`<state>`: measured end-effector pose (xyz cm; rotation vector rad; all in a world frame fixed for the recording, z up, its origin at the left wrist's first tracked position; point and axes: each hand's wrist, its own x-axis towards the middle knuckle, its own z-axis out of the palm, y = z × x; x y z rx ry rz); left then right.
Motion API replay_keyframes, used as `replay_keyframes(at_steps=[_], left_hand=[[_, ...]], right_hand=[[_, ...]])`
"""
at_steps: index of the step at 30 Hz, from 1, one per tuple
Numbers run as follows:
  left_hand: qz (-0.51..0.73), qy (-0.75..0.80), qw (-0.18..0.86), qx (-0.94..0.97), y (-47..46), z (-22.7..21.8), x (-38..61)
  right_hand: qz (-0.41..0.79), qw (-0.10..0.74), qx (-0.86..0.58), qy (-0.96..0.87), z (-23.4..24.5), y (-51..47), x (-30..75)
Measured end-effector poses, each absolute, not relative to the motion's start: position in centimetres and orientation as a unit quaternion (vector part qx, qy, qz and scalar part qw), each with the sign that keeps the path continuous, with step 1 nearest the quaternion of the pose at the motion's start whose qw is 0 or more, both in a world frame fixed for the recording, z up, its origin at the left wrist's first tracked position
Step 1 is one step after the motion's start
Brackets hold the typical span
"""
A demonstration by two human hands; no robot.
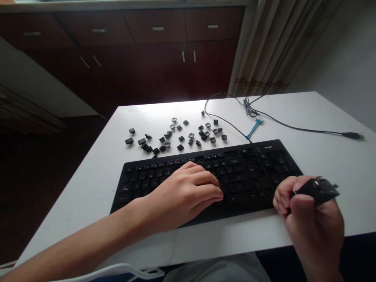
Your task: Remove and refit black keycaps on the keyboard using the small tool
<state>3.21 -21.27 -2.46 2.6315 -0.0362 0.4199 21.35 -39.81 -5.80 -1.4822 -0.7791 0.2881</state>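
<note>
A black keyboard [249, 168] lies across the white table [308, 113], with several keys gone from its rows. My left hand [185, 196] rests flat on the middle of the keyboard, fingers stretched out over the keys. My right hand [311, 219] hovers off the keyboard's right end at the table's front edge, fingers pinched on a small black keycap puller [319, 190]. Several loose black keycaps [176, 135] lie scattered on the table beyond the keyboard.
The keyboard's black cable [293, 127] loops over the table's far right and ends in a USB plug [352, 135]. A small blue brush [255, 127] lies behind the keyboard. Dark wooden cabinets [158, 51] and a curtain [279, 43] stand beyond the table.
</note>
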Motion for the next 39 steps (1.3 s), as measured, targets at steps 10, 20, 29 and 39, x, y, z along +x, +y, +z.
replay_keyframes(at_steps=[10, 20, 29, 39], left_hand=[[0.185, 0.039, 0.260, 0.947, -21.5, -3.6, 2.4], [0.225, 0.048, 0.282, 0.931, -21.4, -3.7, 2.4], [0.221, 0.047, 0.278, 0.934, -21.4, -3.7, 2.4], [0.236, 0.057, 0.276, 0.930, -21.5, -4.0, 2.3]], right_hand=[[0.253, 0.672, -0.627, -0.302, -4.7, -39.0, 23.5], [0.296, 0.588, -0.694, -0.290, -2.3, -37.9, 21.3], [0.214, 0.607, -0.652, -0.401, -2.2, -35.7, 22.8], [0.244, 0.620, -0.591, -0.455, -1.2, -34.3, 23.3]])
